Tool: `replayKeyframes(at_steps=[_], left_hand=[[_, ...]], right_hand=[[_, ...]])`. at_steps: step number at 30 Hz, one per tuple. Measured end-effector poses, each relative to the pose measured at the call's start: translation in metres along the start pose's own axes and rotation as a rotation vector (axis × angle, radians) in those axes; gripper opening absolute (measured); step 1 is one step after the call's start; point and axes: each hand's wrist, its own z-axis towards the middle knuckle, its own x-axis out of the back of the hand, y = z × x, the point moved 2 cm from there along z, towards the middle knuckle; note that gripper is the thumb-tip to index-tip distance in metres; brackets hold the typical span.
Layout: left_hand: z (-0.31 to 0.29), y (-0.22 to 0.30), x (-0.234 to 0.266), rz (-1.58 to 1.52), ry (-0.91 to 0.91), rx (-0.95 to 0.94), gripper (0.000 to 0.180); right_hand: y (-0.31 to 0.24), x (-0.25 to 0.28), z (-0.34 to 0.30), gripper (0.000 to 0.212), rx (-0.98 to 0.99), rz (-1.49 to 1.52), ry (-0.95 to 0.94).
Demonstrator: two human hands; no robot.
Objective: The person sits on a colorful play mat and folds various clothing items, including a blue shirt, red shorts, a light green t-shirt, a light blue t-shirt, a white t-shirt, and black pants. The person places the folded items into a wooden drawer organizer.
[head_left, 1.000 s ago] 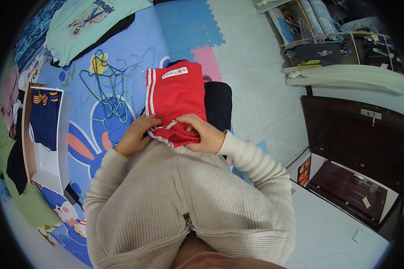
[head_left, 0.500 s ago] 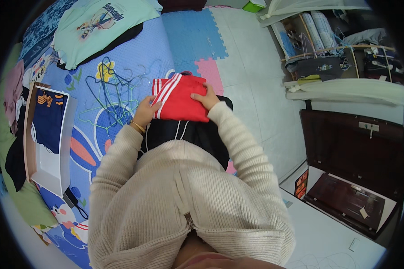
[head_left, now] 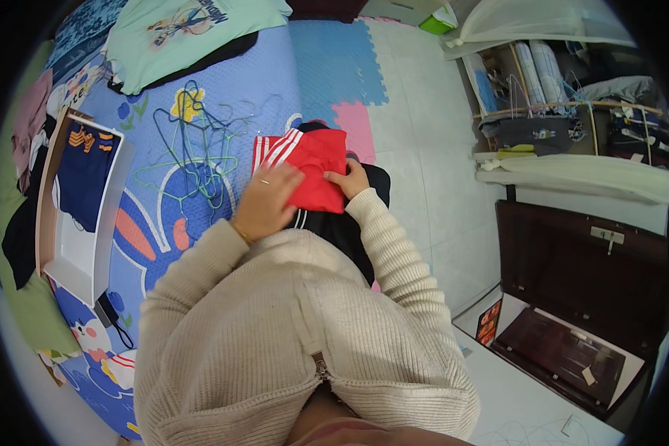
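Red folded garment: right hand pinching its three-o'clock edge, left hand blurred at eight o'clock, grip cannot be told; uneven pressure could skew the folds.

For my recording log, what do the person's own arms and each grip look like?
Both arms wear cream, ribbed knit sleeves. The left grip is an ungloved hand with a slim ring and a golden bracelet; the right grip is ungloved, no jewellery visible.
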Motion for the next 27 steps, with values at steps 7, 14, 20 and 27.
replayKeyframes(at_steps=[7, 14, 20, 27], left_hand=[[0.018, 0.003, -0.058, 0.147, -0.036, 0.1, 0.055], [0.026, -0.11, 0.022, -0.952, 0.052, 0.38, 0.03], [-0.087, -0.173, 0.169, -1.74, 0.603, 0.644, 0.03], [-0.215, -0.264, 0.249, -1.797, 1.114, 0.395, 0.039]], right_hand=[[-0.043, 0.0, -0.008, 0.025, 0.0, 0.443, -0.056], [-0.085, 0.001, -0.018, 0.021, -0.17, 0.821, -0.296], [-0.076, -0.018, -0.031, 0.02, -0.196, 0.711, -0.295], [-0.068, -0.032, -0.031, 0.019, -0.256, 0.686, -0.243]])
